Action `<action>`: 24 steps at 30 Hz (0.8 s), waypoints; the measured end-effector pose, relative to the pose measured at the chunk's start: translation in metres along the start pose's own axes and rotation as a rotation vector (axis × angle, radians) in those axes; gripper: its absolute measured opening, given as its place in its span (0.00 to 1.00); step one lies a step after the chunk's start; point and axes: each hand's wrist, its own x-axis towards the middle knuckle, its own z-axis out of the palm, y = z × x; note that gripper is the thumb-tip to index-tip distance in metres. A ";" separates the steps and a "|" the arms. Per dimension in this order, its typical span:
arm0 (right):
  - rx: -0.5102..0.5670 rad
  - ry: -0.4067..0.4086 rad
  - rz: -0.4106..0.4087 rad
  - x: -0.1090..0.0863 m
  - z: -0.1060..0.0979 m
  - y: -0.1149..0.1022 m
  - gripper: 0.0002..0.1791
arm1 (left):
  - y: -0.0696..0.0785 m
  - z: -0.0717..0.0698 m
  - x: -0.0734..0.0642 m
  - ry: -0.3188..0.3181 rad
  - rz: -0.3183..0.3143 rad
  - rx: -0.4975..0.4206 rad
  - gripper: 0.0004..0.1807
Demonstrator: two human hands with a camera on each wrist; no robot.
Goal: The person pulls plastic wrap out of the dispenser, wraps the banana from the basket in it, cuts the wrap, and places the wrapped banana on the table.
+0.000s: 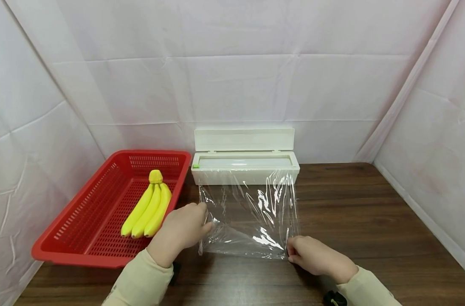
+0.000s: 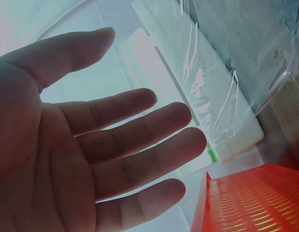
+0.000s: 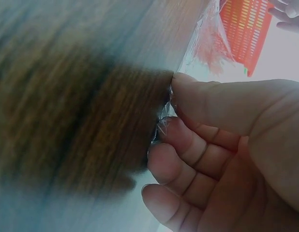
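Note:
A sheet of clear plastic wrap stretches from a white wrap dispenser, whose lid stands raised, toward the near side of the table. My right hand pinches the sheet's near right corner; in the right wrist view the thumb and curled fingers hold its bunched edge. Near the sheet's left edge is my left hand, its fingers straight and spread with nothing in them in the left wrist view. A green slider sits at the dispenser's left end.
On the left stands a red plastic basket with a bunch of yellow bananas in it. The dark wooden table extends to the right. White cloth hangs behind and at both sides.

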 end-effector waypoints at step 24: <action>-0.003 -0.001 -0.004 0.000 0.002 0.002 0.13 | -0.003 -0.019 0.009 0.000 -0.012 0.026 0.19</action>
